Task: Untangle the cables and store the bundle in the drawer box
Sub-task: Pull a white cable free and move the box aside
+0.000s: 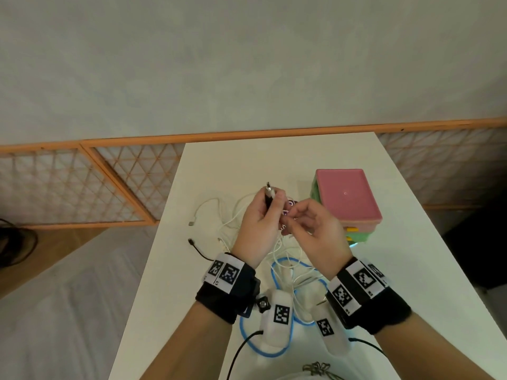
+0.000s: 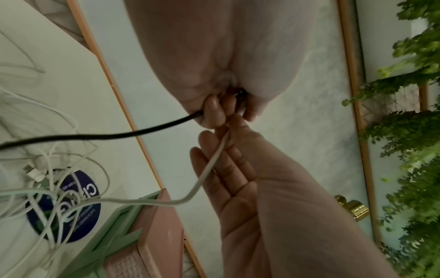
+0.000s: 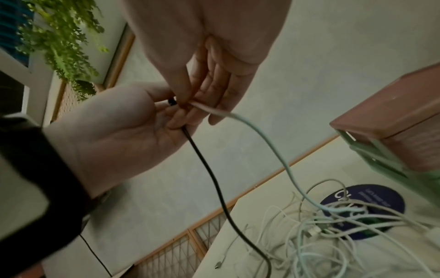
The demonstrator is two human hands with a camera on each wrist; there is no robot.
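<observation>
My left hand [image 1: 271, 204] is raised over the table and grips the black cable [image 2: 95, 135] near its plug [image 1: 269, 189], which sticks up above the fingers. Its other end [image 1: 192, 242] lies on the table. Close beside it, my right hand [image 1: 290, 220] pinches a white cable [image 3: 273, 146] between thumb and fingers; this cable sags down into the white tangle [image 3: 333, 235]. The tangle [image 1: 236, 215] lies on the table under both hands. Right of the hands stands the drawer box [image 1: 347, 198], pink-topped with green sides; its drawers look closed.
A blue cable [image 1: 274, 270] loops on the white table [image 1: 208, 165] near my wrists. A dark blue round sticker [image 3: 361, 199] lies under the tangle beside the box. A drawstring bag [image 1: 315, 370] shows at the near edge. A lattice screen [image 1: 82, 187] lines the wall.
</observation>
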